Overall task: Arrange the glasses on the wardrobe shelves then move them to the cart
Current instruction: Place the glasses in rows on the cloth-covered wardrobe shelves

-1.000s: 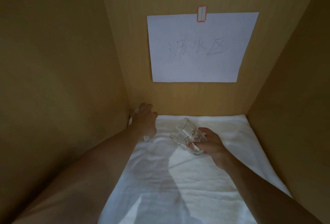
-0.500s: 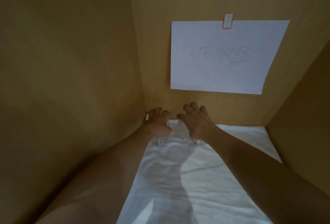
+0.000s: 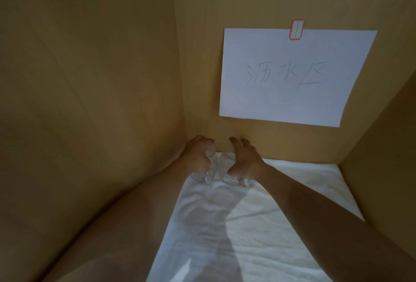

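Two clear glasses sit side by side in the back-left corner of the wardrobe shelf, on a white towel (image 3: 258, 225). L hand (image 3: 197, 158) is curled round the left glass (image 3: 208, 169), gripping it; R hand (image 3: 245, 160) has fingers arched over the right glass (image 3: 227, 164), thumb at its side, looks like a hold. Paper sign (image 3: 292, 74) on the back wall. To do this well: seat both flat on the towel, rims not clinking, let go gently.

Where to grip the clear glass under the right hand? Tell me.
Grip the clear glass round its side wall, from above and the open right, as the right hand does; it looks mouth-down on the white towel, with another glass crowding its left.
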{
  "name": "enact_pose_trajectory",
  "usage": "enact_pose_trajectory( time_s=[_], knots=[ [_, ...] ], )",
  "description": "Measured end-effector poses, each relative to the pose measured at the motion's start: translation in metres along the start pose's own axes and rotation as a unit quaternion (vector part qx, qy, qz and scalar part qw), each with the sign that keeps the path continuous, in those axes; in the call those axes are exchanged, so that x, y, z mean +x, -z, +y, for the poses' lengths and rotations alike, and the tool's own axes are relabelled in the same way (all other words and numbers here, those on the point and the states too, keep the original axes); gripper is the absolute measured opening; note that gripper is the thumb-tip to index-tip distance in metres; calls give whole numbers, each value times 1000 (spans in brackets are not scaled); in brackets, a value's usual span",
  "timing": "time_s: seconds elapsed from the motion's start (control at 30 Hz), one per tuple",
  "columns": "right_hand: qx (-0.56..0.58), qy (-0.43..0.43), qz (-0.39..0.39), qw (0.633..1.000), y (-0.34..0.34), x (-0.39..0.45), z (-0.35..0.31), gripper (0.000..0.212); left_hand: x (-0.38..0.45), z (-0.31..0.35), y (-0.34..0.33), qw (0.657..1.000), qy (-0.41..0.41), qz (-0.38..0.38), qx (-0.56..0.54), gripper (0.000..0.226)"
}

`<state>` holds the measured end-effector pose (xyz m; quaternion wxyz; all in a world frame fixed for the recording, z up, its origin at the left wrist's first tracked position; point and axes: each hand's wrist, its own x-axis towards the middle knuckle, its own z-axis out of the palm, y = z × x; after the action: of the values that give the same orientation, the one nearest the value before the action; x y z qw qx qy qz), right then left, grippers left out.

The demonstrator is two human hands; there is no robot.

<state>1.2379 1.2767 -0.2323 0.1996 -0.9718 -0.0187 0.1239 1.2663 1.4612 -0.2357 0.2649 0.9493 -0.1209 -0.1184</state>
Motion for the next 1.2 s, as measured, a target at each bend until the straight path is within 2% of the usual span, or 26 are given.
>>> enact_pose_trajectory(
  time_s=[0.07, 0.17, 0.37, 0.57, 0.77, 0.93, 1.2],
  knots=[
    [40, -25, 5, 999, 0, 0, 7, 113, 0, -2, -1, 1000, 2, 14, -13, 100],
    [72, -40, 59, 995, -5, 0, 9, 112, 0, -3, -6, 999, 0, 43, -11, 103],
    [108, -38, 123, 986, -20, 1, 4, 106, 3, -6, -12, 998, -12, 60, 3, 102],
    [102, -25, 121, 987, -25, -5, 7, 106, 2, -6, -19, 996, -9, 91, 17, 102],
    [143, -46, 130, 980, -28, -22, 4, 115, -8, 0, -27, 992, 5, 119, 35, 92],
    [108, -45, 143, 983, -22, -46, 4, 114, -27, 18, -28, 987, 25, 131, 93, 80],
    [65, -32, 166, 983, 1, -101, -1, 108, -75, 62, -13, 982, 11, 170, 76, 73]
  ],
)
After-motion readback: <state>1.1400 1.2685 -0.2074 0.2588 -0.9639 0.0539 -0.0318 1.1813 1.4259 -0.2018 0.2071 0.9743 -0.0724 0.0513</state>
